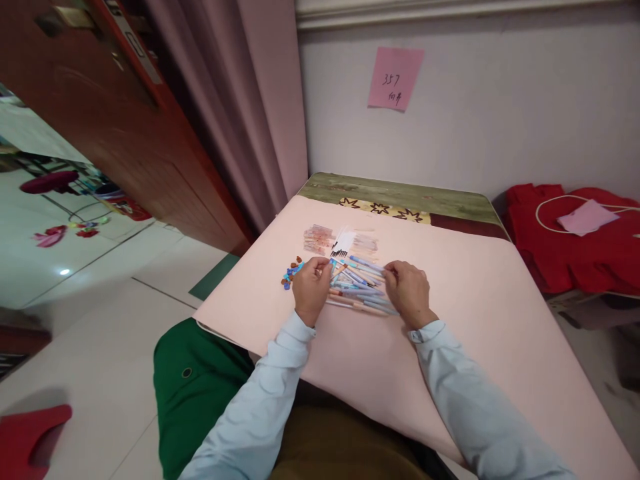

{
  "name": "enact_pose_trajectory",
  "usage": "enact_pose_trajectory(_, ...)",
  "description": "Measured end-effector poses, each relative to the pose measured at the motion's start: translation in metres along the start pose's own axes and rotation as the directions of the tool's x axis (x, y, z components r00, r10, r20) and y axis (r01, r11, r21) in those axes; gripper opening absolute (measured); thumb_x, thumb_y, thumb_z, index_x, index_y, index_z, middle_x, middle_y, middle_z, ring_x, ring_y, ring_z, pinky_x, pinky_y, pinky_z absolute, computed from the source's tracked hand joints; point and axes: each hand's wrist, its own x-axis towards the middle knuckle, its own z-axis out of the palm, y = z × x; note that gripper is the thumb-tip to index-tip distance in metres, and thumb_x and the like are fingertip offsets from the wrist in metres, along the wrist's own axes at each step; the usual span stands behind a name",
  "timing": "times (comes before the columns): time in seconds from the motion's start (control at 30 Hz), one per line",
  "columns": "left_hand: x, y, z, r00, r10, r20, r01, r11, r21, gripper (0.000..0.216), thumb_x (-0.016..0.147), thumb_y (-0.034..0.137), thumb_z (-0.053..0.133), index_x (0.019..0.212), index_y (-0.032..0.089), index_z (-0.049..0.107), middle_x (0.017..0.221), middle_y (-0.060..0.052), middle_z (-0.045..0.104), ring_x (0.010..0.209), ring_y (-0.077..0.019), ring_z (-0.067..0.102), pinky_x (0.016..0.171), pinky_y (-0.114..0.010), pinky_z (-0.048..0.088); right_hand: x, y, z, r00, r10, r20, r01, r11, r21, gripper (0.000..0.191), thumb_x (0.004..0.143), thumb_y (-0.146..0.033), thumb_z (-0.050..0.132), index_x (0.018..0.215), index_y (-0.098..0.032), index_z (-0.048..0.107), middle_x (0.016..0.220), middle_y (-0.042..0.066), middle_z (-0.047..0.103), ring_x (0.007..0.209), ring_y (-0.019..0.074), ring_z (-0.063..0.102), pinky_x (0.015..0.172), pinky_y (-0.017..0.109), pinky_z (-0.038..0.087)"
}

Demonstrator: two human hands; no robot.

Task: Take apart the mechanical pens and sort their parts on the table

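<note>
My left hand (312, 285) is closed in a pinch at the left end of a pile of pens. What its fingertips hold is too small to make out. At the pile's right side, my right hand (409, 291) pinches the end of a blue pen (367, 263), which points left toward the other hand. Below lie several loose blue and beige pens (363, 291). Small blue and brown pieces, perhaps caps (290, 273), are heaped left of my left hand. Beyond the pens are clear brownish tubes (319, 239), white sticks with black ends (343, 243) and pale beige pieces (365, 243).
A pink cover (500, 320) lies over the table. Its far edge leaves a green wood-patterned strip (400, 190) showing by the wall. Red cloth (590, 247) sits to the right, a wooden door (125, 120) stands to the left, and a green stool (200, 380) is beside me.
</note>
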Motion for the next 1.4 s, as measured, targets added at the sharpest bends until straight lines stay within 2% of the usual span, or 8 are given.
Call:
enact_pose_trajectory(0.13, -0.002, 0.013, 0.007, 0.971, -0.198, 0.131, 0.236, 0.858, -0.455, 0.027, 0.075, 0.033, 0.075, 0.095, 0.016, 0.070, 0.082, -0.004, 0.071, 0.067, -0.0124, 0.060, 0.060, -0.024, 0.044, -0.004, -0.016, -0.011, 0.997, 0.056, -0.050, -0.037, 0.948, 0.315, 0.018, 0.091, -0.036, 0.056, 0.096, -0.021, 0.065, 0.086, 0.005, 0.070, 0.076, 0.0201, 0.058, 0.076, 0.034, 0.039)
enact_pose_trajectory(0.3, -0.006, 0.032, 0.012, 0.898, -0.261, 0.353, 0.437, 0.616, -0.656, 0.038, 0.070, 0.033, 0.079, 0.101, 0.013, 0.069, 0.081, -0.005, 0.072, 0.049, -0.0045, 0.044, 0.044, -0.021, 0.025, -0.017, -0.049, -0.023, 0.961, -0.055, 0.272, -0.200, 0.543, 0.816, 0.026, 0.089, -0.047, 0.061, 0.093, -0.021, 0.060, 0.077, 0.002, 0.065, 0.064, 0.0140, 0.054, 0.060, 0.026, 0.042)
enact_pose_trajectory(0.63, -0.010, 0.037, 0.010, 0.890, -0.243, 0.385, 0.454, 0.536, -0.712, 0.035, 0.069, 0.029, 0.080, 0.097, 0.011, 0.069, 0.095, -0.011, 0.075, 0.056, -0.0051, 0.051, 0.047, -0.019, 0.032, -0.021, -0.061, -0.026, 0.848, -0.066, 0.526, -0.477, 0.337, 0.812, 0.037, 0.086, -0.056, 0.062, 0.080, -0.020, 0.058, 0.064, -0.003, 0.054, 0.051, 0.0091, 0.042, 0.048, 0.023, 0.033)
enact_pose_trajectory(0.8, -0.013, 0.035, 0.015, 0.847, -0.298, 0.439, 0.530, 0.527, -0.665, 0.036, 0.067, 0.033, 0.083, 0.093, 0.011, 0.070, 0.089, -0.007, 0.073, 0.052, -0.0030, 0.048, 0.047, -0.019, 0.033, -0.020, -0.059, -0.032, 0.671, -0.210, 0.711, -0.667, 0.248, 0.703, 0.050, 0.087, -0.067, 0.053, 0.089, -0.018, 0.065, 0.053, -0.008, 0.031, 0.045, 0.0075, 0.022, 0.043, 0.023, 0.017)
enact_pose_trajectory(0.87, -0.014, 0.036, 0.018, 0.855, -0.296, 0.425, 0.517, 0.549, -0.657, 0.034, 0.067, 0.034, 0.082, 0.090, 0.011, 0.070, 0.087, -0.007, 0.073, 0.050, -0.0028, 0.047, 0.046, -0.019, 0.031, -0.019, -0.057, -0.031, 0.661, -0.216, 0.719, -0.663, 0.282, 0.694, 0.051, 0.086, -0.068, 0.054, 0.087, -0.018, 0.065, 0.051, -0.010, 0.025, 0.045, 0.0078, 0.016, 0.043, 0.024, 0.014)
enact_pose_trajectory(1.13, -0.018, 0.044, 0.026, 0.901, -0.326, 0.286, 0.431, 0.595, -0.679, 0.029, 0.067, 0.031, 0.080, 0.087, 0.012, 0.073, 0.074, -0.004, 0.071, 0.051, -0.0043, 0.045, 0.046, -0.020, 0.030, -0.023, -0.057, -0.019, 0.935, -0.116, 0.336, -0.171, 0.681, 0.712, 0.041, 0.093, -0.055, 0.051, 0.077, -0.021, 0.066, 0.058, -0.002, 0.050, 0.055, 0.0129, 0.044, 0.056, 0.025, 0.035)
enact_pose_trajectory(1.3, -0.017, 0.045, 0.030, 0.913, -0.324, 0.247, 0.402, 0.623, -0.671, 0.024, 0.070, 0.033, 0.078, 0.081, 0.012, 0.073, 0.058, 0.001, 0.059, 0.050, -0.0048, 0.044, 0.049, -0.020, 0.033, -0.026, -0.060, -0.023, 0.987, -0.110, 0.115, 0.037, 0.863, 0.504, 0.029, 0.091, -0.047, 0.056, 0.088, -0.021, 0.069, 0.073, 0.002, 0.065, 0.063, 0.0152, 0.054, 0.063, 0.026, 0.038)
enact_pose_trajectory(1.4, -0.017, 0.041, 0.033, 0.908, -0.317, 0.275, 0.415, 0.589, -0.693, 0.024, 0.070, 0.034, 0.078, 0.080, 0.012, 0.072, 0.063, 0.000, 0.062, 0.051, -0.0040, 0.044, 0.050, -0.020, 0.033, -0.024, -0.058, -0.025, 0.988, -0.087, 0.125, 0.015, 0.873, 0.488, 0.034, 0.090, -0.052, 0.055, 0.089, -0.021, 0.069, 0.075, 0.004, 0.066, 0.063, 0.0158, 0.054, 0.063, 0.027, 0.037)
